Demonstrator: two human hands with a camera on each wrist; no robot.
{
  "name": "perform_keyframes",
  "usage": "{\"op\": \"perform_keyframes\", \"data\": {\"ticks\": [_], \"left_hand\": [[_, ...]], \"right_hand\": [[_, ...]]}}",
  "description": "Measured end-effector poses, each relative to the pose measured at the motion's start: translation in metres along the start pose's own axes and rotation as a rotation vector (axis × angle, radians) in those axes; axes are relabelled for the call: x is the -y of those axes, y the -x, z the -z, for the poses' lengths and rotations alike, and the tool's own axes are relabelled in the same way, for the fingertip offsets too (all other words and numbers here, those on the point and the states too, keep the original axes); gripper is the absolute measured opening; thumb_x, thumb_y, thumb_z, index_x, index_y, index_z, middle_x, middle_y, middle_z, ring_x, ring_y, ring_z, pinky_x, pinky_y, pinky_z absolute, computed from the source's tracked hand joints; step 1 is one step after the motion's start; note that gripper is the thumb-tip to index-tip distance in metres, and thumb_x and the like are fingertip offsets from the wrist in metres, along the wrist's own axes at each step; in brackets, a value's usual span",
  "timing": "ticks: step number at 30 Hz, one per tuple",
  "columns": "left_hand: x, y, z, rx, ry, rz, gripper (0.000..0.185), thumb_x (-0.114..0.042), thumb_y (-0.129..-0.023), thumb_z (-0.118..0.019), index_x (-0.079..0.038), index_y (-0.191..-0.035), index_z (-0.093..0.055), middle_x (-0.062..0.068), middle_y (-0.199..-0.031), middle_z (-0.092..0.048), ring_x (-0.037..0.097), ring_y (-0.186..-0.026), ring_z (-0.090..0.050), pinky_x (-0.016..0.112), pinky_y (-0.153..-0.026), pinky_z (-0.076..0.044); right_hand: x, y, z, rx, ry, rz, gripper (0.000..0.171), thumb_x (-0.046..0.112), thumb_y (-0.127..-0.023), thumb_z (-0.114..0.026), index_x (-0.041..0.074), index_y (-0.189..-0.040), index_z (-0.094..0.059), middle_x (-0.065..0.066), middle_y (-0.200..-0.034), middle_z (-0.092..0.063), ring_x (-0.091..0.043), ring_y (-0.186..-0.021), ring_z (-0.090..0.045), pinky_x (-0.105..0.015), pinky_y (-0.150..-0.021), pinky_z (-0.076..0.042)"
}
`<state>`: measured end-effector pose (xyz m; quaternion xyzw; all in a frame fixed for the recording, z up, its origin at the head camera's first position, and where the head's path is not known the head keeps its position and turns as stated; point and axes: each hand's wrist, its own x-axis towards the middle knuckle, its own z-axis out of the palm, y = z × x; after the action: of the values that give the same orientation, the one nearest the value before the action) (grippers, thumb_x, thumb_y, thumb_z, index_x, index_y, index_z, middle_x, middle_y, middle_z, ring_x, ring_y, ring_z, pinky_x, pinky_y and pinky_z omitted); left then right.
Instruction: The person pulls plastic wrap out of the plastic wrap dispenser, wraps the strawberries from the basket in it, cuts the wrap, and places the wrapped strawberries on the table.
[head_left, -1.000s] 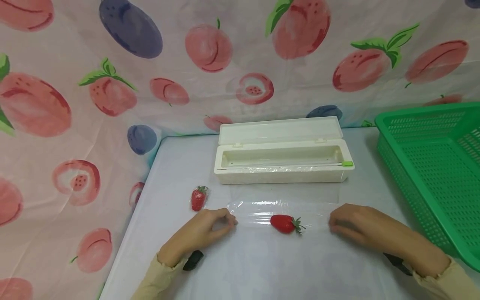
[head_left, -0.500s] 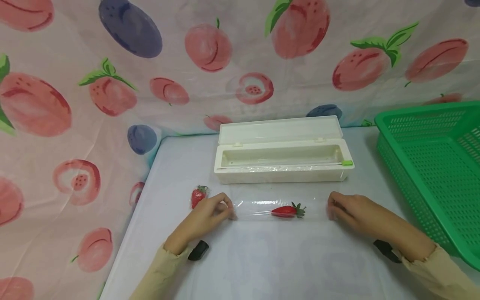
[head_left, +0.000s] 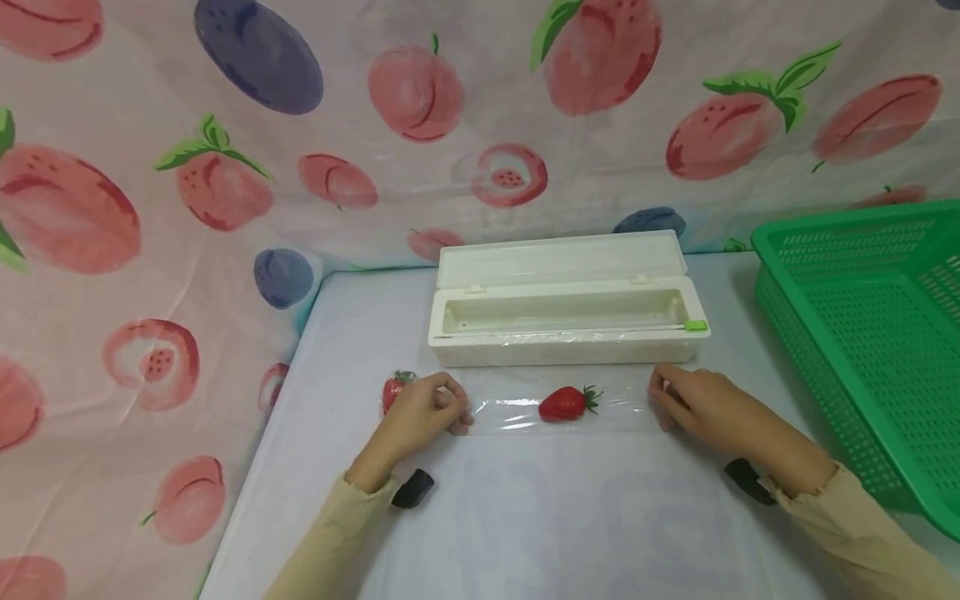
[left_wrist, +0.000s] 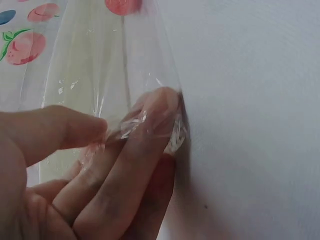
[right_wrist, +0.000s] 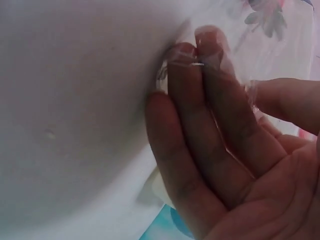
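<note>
A sheet of clear cling film [head_left: 510, 414] stretches between the two hands, with a red strawberry [head_left: 562, 404] with green leaves in its middle. My left hand [head_left: 427, 412] pinches the film's left end; in the left wrist view the film [left_wrist: 107, 75] bunches over the fingertips [left_wrist: 162, 102]. The film's right end is held by my right hand [head_left: 701, 404], and the right wrist view has it draped across the fingers [right_wrist: 187, 75]. A second strawberry [head_left: 393, 388], in shiny wrap, lies behind the left hand, partly covered by it.
Behind the film stands a long white cling film box [head_left: 566, 346], lid raised, with a green slide cutter [head_left: 695, 326] at its front right. To the right is a green plastic basket [head_left: 813, 358]. A fruit-print cloth [head_left: 420, 200] hangs behind the white table [head_left: 525, 517].
Both hands have moved away from the body toward the box, still holding the film. The strawberry on it has rolled the same way, and the left hand now partly covers the wrapped strawberry.
</note>
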<state>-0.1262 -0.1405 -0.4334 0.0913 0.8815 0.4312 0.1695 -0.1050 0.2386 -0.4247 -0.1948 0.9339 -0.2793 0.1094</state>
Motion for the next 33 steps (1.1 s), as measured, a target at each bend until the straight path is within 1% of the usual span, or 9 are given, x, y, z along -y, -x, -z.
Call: {"op": "perform_keyframes", "data": {"ticks": [6, 9, 13, 18, 22, 25, 28, 30, 33], "left_hand": [[-0.002, -0.002, -0.001, -0.069, 0.043, 0.043, 0.005, -0.011, -0.094, -0.063, -0.006, -0.095, -0.063, 0.001, -0.077, -0.074, 0.014, -0.062, -0.071, 0.028, -0.071, -0.056], [-0.003, -0.003, -0.001, -0.089, 0.062, 0.031, 0.004, -0.008, -0.093, -0.064, -0.004, -0.094, -0.065, 0.005, -0.078, -0.074, 0.016, -0.064, -0.071, 0.027, -0.066, -0.057], [-0.003, -0.003, -0.001, -0.109, 0.039, 0.004, 0.004, -0.006, -0.090, -0.067, -0.005, -0.093, -0.067, 0.005, -0.077, -0.074, 0.016, -0.067, -0.069, 0.024, -0.063, -0.053], [-0.005, 0.000, -0.001, -0.156, -0.018, -0.024, 0.008, -0.009, -0.088, -0.073, -0.007, -0.094, -0.069, 0.002, -0.084, -0.073, 0.014, -0.077, -0.069, 0.025, -0.068, -0.055], [-0.012, 0.008, 0.000, -0.241, -0.163, -0.052, 0.012, -0.014, -0.088, -0.074, -0.011, -0.098, -0.069, 0.002, -0.093, -0.073, 0.016, -0.088, -0.070, 0.034, -0.080, -0.057], [-0.020, 0.015, -0.002, -0.333, -0.303, -0.110, 0.016, -0.015, -0.087, -0.075, -0.011, -0.102, -0.070, 0.003, -0.102, -0.073, 0.021, -0.097, -0.068, 0.040, -0.086, -0.055], [-0.030, 0.022, -0.007, -0.398, -0.374, -0.191, 0.019, -0.012, -0.085, -0.077, -0.012, -0.103, -0.071, 0.002, -0.107, -0.072, 0.022, -0.102, -0.066, 0.039, -0.088, -0.054], [-0.036, 0.024, -0.011, -0.394, -0.380, -0.264, 0.019, -0.009, -0.084, -0.078, -0.013, -0.101, -0.071, 0.000, -0.106, -0.071, 0.019, -0.103, -0.066, 0.037, -0.090, -0.054], [-0.042, 0.025, -0.021, -0.316, -0.368, -0.372, 0.020, -0.009, -0.083, -0.080, -0.014, -0.100, -0.071, -0.003, -0.104, -0.071, 0.014, -0.102, -0.065, 0.032, -0.089, -0.055]], "right_hand": [[0.004, -0.003, 0.001, -0.011, 0.011, -0.062, 0.008, 0.012, -0.099, -0.058, 0.012, -0.091, -0.057, 0.009, -0.062, -0.058, -0.007, -0.056, -0.048, -0.023, -0.051, -0.040], [0.004, -0.004, 0.001, -0.029, 0.031, -0.068, 0.007, 0.012, -0.097, -0.060, 0.011, -0.090, -0.059, 0.009, -0.061, -0.057, -0.007, -0.055, -0.048, -0.024, -0.051, -0.039], [0.005, -0.005, 0.001, -0.060, 0.065, -0.081, 0.006, 0.014, -0.096, -0.061, 0.011, -0.090, -0.061, 0.008, -0.061, -0.055, -0.008, -0.055, -0.048, -0.025, -0.051, -0.040], [0.008, -0.004, 0.003, -0.080, 0.093, -0.106, 0.007, 0.016, -0.096, -0.063, 0.009, -0.094, -0.062, 0.005, -0.066, -0.061, -0.009, -0.058, -0.052, -0.027, -0.054, -0.044], [0.011, -0.001, 0.006, -0.103, 0.153, -0.120, 0.013, 0.019, -0.096, -0.064, 0.007, -0.099, -0.062, -0.001, -0.077, -0.068, -0.013, -0.066, -0.061, -0.034, -0.058, -0.050], [0.017, 0.002, 0.009, -0.148, 0.209, -0.110, 0.016, 0.020, -0.095, -0.065, 0.005, -0.100, -0.064, -0.004, -0.083, -0.070, -0.018, -0.072, -0.066, -0.040, -0.060, -0.054], [0.026, 0.007, 0.010, -0.195, 0.242, -0.064, 0.015, 0.018, -0.093, -0.069, 0.006, -0.101, -0.065, -0.005, -0.089, -0.070, -0.021, -0.078, -0.067, -0.042, -0.064, -0.056], [0.032, 0.009, 0.008, -0.217, 0.254, 0.011, 0.015, 0.018, -0.091, -0.071, 0.008, -0.102, -0.066, -0.004, -0.095, -0.070, -0.022, -0.085, -0.067, -0.044, -0.070, -0.057], [0.036, 0.010, 0.002, -0.226, 0.261, 0.162, 0.021, 0.016, -0.087, -0.076, 0.010, -0.105, -0.068, -0.002, -0.102, -0.067, -0.022, -0.095, -0.065, -0.043, -0.078, -0.058]]}}
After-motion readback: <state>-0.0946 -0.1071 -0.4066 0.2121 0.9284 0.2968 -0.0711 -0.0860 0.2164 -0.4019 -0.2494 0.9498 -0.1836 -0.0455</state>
